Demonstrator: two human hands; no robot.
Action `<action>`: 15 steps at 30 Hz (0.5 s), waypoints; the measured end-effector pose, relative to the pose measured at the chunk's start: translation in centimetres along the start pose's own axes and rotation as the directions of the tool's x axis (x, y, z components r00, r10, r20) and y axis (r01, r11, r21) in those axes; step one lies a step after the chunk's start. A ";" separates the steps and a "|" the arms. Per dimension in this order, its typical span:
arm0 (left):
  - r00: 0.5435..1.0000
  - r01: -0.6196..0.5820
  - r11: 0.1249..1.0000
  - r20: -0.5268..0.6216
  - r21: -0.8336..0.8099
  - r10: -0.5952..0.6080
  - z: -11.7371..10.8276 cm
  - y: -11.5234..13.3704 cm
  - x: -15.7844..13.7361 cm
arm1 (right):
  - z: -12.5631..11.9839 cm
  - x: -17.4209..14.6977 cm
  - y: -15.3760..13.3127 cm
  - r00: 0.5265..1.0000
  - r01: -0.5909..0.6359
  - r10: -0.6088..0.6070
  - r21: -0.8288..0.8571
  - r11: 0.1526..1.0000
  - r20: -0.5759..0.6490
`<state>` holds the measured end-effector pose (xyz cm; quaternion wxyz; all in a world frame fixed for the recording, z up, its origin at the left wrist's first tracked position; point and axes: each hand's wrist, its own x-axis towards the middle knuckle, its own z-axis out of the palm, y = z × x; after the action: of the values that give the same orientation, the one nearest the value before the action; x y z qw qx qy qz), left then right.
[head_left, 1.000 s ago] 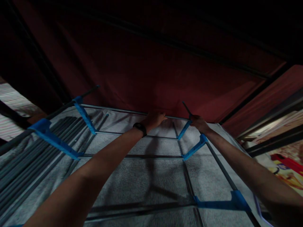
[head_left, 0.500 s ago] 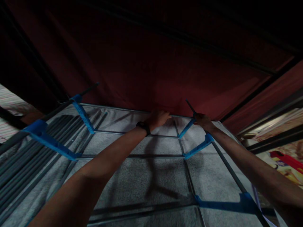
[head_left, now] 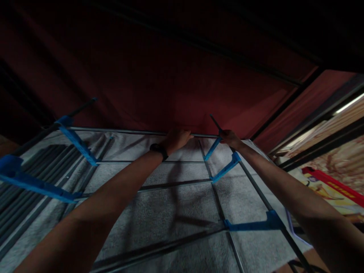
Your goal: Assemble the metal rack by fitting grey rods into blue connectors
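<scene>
A rack frame of grey metal tubes joined by blue plastic connectors lies across a grey cloth. At its far edge, my left hand, with a dark band on the wrist, is closed around the far cross tube. Further right, my right hand grips the far-right blue connector where the side tube meets the cross tube. A tube end pokes out beyond its fingers. The fingers of both hands are partly hidden. On the left side sit two more blue connectors, the farther one joined to a cross tube.
Several loose grey tubes lie side by side at left. A dark red fabric panel rises right behind the frame. Dark bars run at the right, near a red and yellow printed package.
The view has swung slightly to the right, so the frame and both hands appear further left. Both hands keep the same holds on the rack's far edge.
</scene>
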<state>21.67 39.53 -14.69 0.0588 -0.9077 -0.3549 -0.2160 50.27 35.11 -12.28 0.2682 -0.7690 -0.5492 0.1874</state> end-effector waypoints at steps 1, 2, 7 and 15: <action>1.000 0.003 1.000 0.001 0.001 -0.003 0.0 -0.1 0.1 | 0.0 0.1 -0.3 1.000 -0.009 0.009 -0.022 1.000 -0.002; 1.000 0.010 1.000 0.003 0.005 -0.010 0.1 -0.1 0.1 | 0.1 0.1 -0.5 1.000 -0.016 0.015 -0.043 0.999 -0.008; 0.999 0.054 0.999 0.004 0.008 -0.054 0.3 -0.2 -0.1 | 0.5 -0.3 -1.7 1.000 -0.011 0.006 -0.210 0.978 -0.024; 0.981 -0.075 0.997 -0.180 -0.012 0.071 0.0 -0.2 -2.6 | 0.3 -1.4 -2.9 0.998 0.064 -0.065 -0.430 0.900 0.014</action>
<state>19.79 38.04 -15.83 0.0898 -0.8974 -0.3127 -0.2979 47.47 34.59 -10.74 0.0981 -0.7908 -0.6019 0.0522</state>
